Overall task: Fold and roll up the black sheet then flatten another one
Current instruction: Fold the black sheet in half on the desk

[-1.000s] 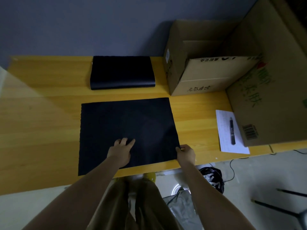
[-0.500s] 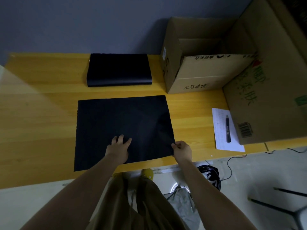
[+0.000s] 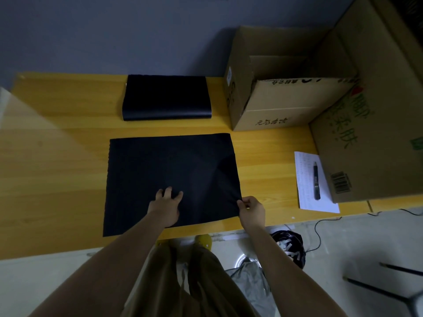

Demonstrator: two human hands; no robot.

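A black sheet [image 3: 160, 165] lies spread flat on the yellow wooden table [image 3: 57, 175]. My left hand [image 3: 166, 205] rests palm down on the sheet's near middle, fingers spread. My right hand [image 3: 253, 210] pinches the sheet's near right corner, which is lifted slightly off the table. A second black sheet, folded into a thick pad [image 3: 166, 97], lies at the back of the table against the wall.
An open cardboard box [image 3: 281, 110] stands at the back right, with a larger carton [image 3: 370, 138] beside it. A white paper [image 3: 307, 193] with a pen [image 3: 316, 180] lies on the right. Below the table edge are a dark bag [image 3: 289, 245], a cable and chair legs.
The right hand has gathered the near right corner between its fingers and raised it a little. The left hand stays pressed on the sheet.
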